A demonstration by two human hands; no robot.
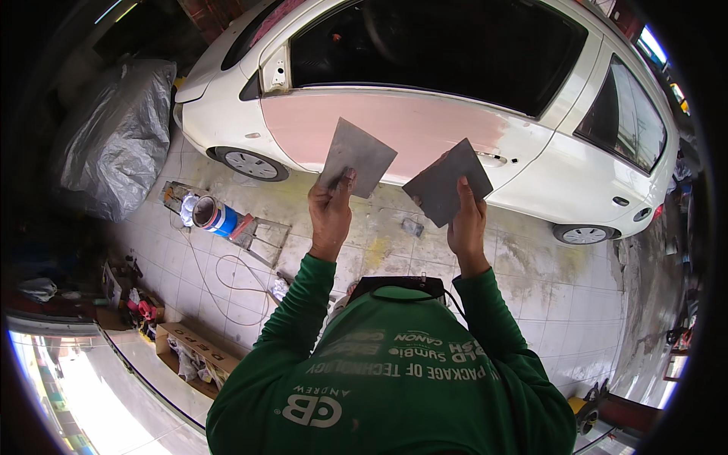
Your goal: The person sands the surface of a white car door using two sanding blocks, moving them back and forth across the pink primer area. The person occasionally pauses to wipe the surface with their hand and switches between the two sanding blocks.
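Note:
Up in front of me, my left hand [330, 221] grips a flat, square, light grey plate [364, 158] by its lower corner, thumb on its near face. My right hand [467, 230] holds a darker grey square plate [446, 188], with the thumb lying across it and fingertips showing at its left edge. The two plates are tilted and apart from each other. Whether they are metal or another stiff sheet cannot be told. Beyond them stands a white car [531, 155], its front door [421, 121] covered with a dull pink coating.
On the floor at left, a blue-and-white can [221, 218] rests on a low metal stand [267, 241], beside a looping hose [220, 284]. A silver cover [121, 144] drapes something farther left. A cardboard box [193, 356] holds odds and ends. A small clear item [412, 227] lies on the tiles.

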